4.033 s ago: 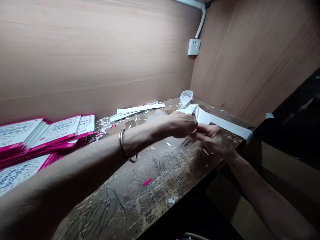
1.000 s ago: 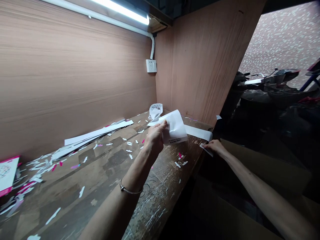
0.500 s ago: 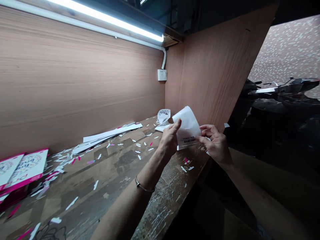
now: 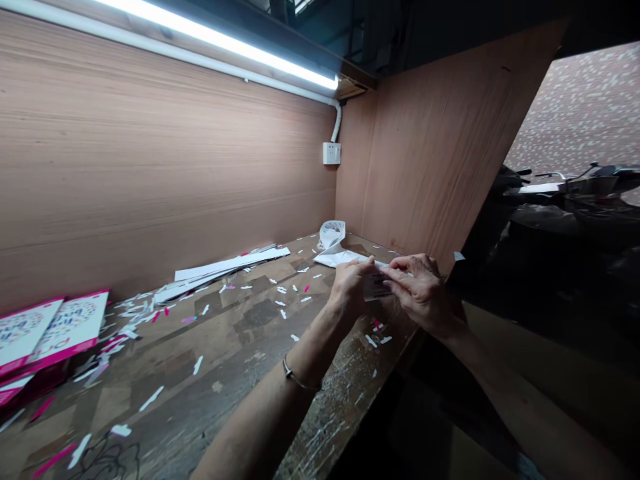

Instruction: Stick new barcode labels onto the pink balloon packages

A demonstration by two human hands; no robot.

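Note:
My left hand (image 4: 351, 290) and my right hand (image 4: 421, 293) meet above the right end of the worn wooden bench (image 4: 240, 360). Between them both pinch a small white label sheet (image 4: 376, 285) with dark barcode print, held low and nearly flat. My fingers cover most of the sheet. A thin metal bangle (image 4: 299, 379) sits on my left wrist. Just behind my hands lies more white paper (image 4: 345, 257), and a crumpled white bag (image 4: 331, 234) stands in the corner.
Pink and white printed cards (image 4: 55, 328) are stacked at the far left. Long white strips (image 4: 230, 265) lie along the back wall. Small white and pink scraps (image 4: 280, 300) litter the bench. A wall socket (image 4: 331, 153) sits under the tube light (image 4: 220, 41). Scooters (image 4: 575, 187) stand at the right.
The label sheet, raised upright in my left hand half a second ago, has come down low between both hands. My right hand came up from the bench edge and took hold of it.

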